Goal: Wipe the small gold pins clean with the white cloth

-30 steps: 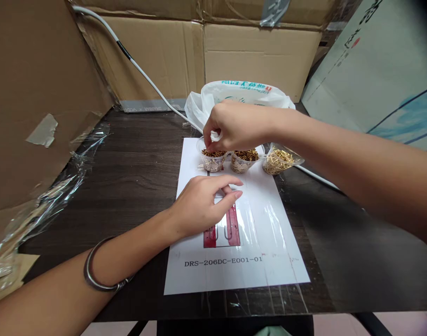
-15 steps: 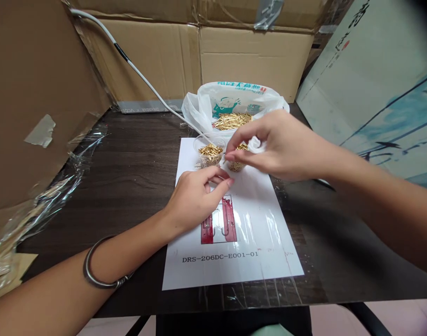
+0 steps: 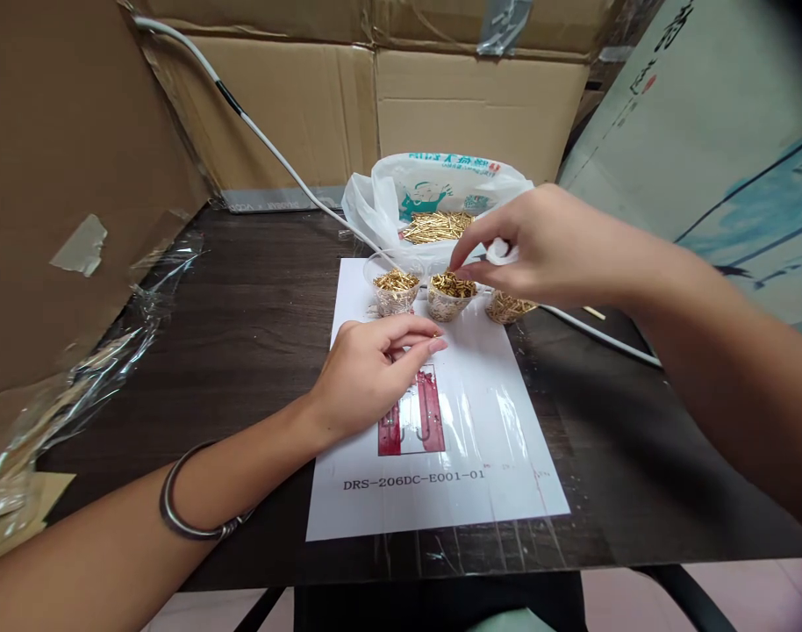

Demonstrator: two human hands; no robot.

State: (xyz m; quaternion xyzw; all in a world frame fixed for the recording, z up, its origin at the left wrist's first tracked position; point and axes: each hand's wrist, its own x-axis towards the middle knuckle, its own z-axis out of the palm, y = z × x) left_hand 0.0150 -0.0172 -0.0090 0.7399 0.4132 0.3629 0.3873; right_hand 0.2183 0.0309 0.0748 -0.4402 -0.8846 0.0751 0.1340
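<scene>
My left hand (image 3: 368,373) rests over the white sheet (image 3: 493,439), thumb and index finger pinched on a tiny gold pin (image 3: 436,334). My right hand (image 3: 539,250) reaches over the middle clear plastic cup (image 3: 446,307), its thumb and index fingertips down at the gold pins (image 3: 452,285) inside. Whether those fingertips hold a pin is too small to tell. A white wrapped bit (image 3: 502,252) shows at the curled fingers of that hand. To the left stands another cup (image 3: 396,303) of gold pieces, and to the right a third cup (image 3: 506,307), partly behind my hand.
Behind the cups lies an open white plastic bag (image 3: 368,211) with many long gold pins (image 3: 437,226). A white cable (image 3: 275,154) runs down to the cups and out rightward. Cardboard walls (image 3: 296,114) and a painted panel (image 3: 691,149) enclose the dark table (image 3: 243,325).
My right hand has moved right and slightly up, from between the left and middle cups to the middle cup's pins. The right-hand cup has come into view. My left hand has barely shifted.
</scene>
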